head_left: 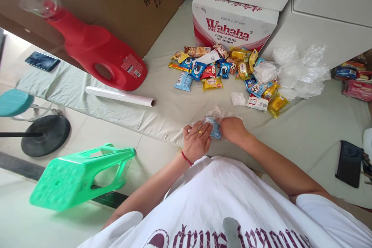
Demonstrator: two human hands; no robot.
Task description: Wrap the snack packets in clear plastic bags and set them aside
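Close to my body at the table's front edge, my left hand (197, 139) presses its fingers onto a light blue snack packet (214, 127). Clear plastic wrap (219, 112) lies around and partly over that packet. My right hand (235, 130) is closed at the packet's right side, its fingertips curled under and mostly hidden, pinching the clear wrap. Beyond my hands spreads a pile of small wrapped snacks (208, 71) in blue, yellow and red. A second group of snack packets (258, 89) lies to the right, beside crumpled clear plastic bundles (300, 71).
A white and red Wahaha carton (232, 23) stands at the back. On the left are a large red bottle (107, 54), a roll of wrap (120, 96) and a phone (42, 61). A black phone (349, 164) lies at right. A green stool (78, 178) is on the floor.
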